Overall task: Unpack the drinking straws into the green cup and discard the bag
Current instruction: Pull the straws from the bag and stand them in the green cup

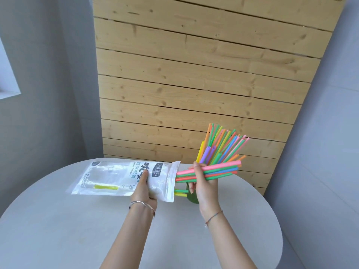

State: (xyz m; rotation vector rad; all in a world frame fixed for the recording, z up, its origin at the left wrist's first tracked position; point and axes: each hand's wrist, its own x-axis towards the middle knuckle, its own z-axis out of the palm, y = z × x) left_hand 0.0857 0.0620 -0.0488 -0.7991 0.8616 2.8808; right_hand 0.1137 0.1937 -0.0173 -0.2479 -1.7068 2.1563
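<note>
My left hand grips a white and clear plastic straw bag, held flat above the table with its open mouth to the right. A yellow straw still lies inside, and a few straw ends poke from the mouth. My right hand holds a horizontal bunch of pink, green, blue and orange straws just outside the bag's mouth. Behind that hand stands the green cup, mostly hidden, with several coloured straws fanning up out of it.
A round light grey table carries everything; its right edge curves close past the cup. A wooden slat panel rises behind the table, with grey walls on both sides.
</note>
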